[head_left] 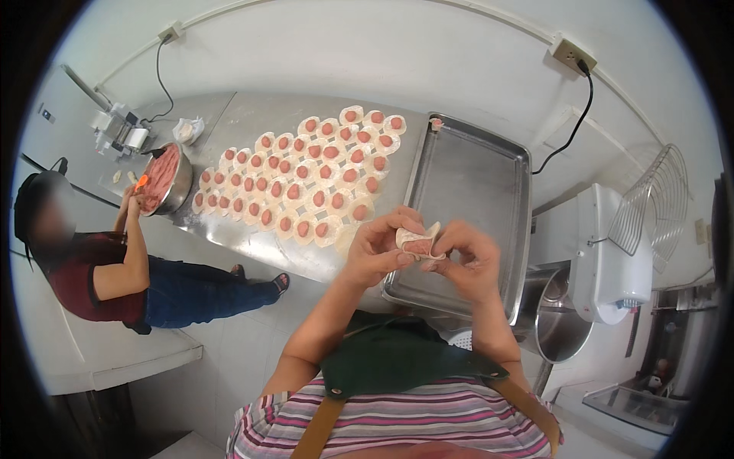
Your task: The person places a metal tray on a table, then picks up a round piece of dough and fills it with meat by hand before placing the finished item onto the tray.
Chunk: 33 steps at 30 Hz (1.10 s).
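Between the fingertips of both hands is a dumpling, its pale dough wrapper raised around pink ground-meat filling that still shows. My left hand grips its left side, and my right hand pinches the right edge of the wrapper. Below them lies a metal baking tray on the table. One small shaped dumpling sits in the tray's far left corner. Left of the tray, many round dough wrappers lie flat in rows, most with a lump of pink meat in the middle.
A co-worker stands at the left, holding an orange spoon over a steel bowl of ground meat. Beyond it is a dough-rolling machine. A white mixer with a steel bowl and wire guard stands right of the tray.
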Each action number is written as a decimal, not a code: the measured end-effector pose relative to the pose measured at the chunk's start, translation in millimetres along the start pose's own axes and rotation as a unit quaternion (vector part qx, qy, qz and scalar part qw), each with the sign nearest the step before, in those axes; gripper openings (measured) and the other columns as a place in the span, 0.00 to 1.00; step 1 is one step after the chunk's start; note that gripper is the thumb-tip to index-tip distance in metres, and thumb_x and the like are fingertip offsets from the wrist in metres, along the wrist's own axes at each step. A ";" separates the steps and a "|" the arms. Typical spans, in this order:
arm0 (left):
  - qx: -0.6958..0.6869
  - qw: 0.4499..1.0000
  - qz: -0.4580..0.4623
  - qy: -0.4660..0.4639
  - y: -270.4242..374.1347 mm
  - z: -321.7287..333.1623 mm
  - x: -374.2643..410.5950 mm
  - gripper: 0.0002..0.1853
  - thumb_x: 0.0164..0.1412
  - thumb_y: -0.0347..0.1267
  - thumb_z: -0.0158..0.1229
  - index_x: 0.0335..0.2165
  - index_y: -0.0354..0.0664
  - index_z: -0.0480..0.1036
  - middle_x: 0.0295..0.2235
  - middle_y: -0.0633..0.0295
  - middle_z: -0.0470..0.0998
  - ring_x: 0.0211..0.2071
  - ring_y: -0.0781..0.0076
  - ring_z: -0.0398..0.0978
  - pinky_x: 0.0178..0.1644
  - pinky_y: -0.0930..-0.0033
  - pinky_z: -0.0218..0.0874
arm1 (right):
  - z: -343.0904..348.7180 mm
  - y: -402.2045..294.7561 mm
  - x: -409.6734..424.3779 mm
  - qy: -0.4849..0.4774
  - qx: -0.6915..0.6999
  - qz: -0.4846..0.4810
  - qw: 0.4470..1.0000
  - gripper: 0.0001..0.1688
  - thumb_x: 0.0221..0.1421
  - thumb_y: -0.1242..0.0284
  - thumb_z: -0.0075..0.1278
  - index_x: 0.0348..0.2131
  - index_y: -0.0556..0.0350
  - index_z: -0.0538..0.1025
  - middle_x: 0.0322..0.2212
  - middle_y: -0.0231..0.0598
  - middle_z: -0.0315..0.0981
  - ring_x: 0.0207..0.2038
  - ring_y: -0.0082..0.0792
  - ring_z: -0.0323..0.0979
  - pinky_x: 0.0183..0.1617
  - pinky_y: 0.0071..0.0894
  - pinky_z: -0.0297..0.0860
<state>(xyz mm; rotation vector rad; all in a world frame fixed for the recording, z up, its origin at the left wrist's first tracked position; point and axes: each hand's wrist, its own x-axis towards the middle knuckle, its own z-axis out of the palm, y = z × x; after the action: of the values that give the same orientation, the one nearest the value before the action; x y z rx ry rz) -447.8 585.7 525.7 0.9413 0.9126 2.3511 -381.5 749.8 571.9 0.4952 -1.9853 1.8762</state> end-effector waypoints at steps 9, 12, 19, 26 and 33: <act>-0.157 0.986 -0.009 0.051 31.7 -0.5 4.8 0.16 0.48 0.26 0.60 0.37 0.39 0.67 0.42 0.56 0.69 0.42 0.71 0.69 0.45 0.69 0.62 | 42.1 13.6 16.9 0.066 -0.079 -0.035 0.994 0.21 0.27 0.74 0.69 0.23 0.53 0.70 0.25 0.30 0.63 0.28 0.20 0.63 0.25 0.19 0.59; -0.177 0.982 -0.025 0.060 45.5 -18.7 -5.4 0.15 0.51 0.28 0.59 0.38 0.38 0.67 0.41 0.56 0.71 0.41 0.70 0.70 0.44 0.69 0.63 | 67.4 12.7 28.7 0.076 -0.100 -0.023 0.992 0.24 0.25 0.71 0.69 0.23 0.53 0.70 0.29 0.33 0.63 0.34 0.25 0.62 0.32 0.24 0.60; -0.224 0.967 -0.047 0.109 80.4 -56.0 -51.1 0.17 0.57 0.32 0.53 0.45 0.35 0.66 0.40 0.61 0.71 0.41 0.74 0.69 0.48 0.70 0.60 | 149.9 18.9 67.1 -0.037 -0.020 0.037 0.998 0.27 0.24 0.71 0.68 0.30 0.54 0.72 0.37 0.36 0.61 0.42 0.32 0.60 0.47 0.30 0.59; -0.219 0.963 0.029 0.158 105.6 -82.6 -98.2 0.18 0.60 0.32 0.48 0.47 0.33 0.65 0.43 0.62 0.70 0.46 0.76 0.67 0.51 0.70 0.58 | 219.9 31.2 72.0 -0.064 0.041 0.060 0.995 0.23 0.28 0.73 0.65 0.29 0.55 0.71 0.37 0.36 0.63 0.42 0.31 0.61 0.46 0.29 0.59; -0.148 0.967 0.030 0.207 113.9 -96.0 -117.2 0.30 0.53 0.35 0.55 0.53 0.35 0.58 0.47 0.59 0.68 0.49 0.69 0.66 0.54 0.67 0.57 | 250.7 33.2 75.2 -0.082 0.101 0.084 0.988 0.20 0.30 0.75 0.60 0.28 0.55 0.69 0.37 0.36 0.63 0.41 0.26 0.61 0.44 0.25 0.58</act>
<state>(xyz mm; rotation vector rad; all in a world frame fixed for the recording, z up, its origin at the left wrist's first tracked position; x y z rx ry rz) -456.9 397.6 503.7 0.3688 0.6518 2.6935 -469.0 500.9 567.1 0.5698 -2.0033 2.2199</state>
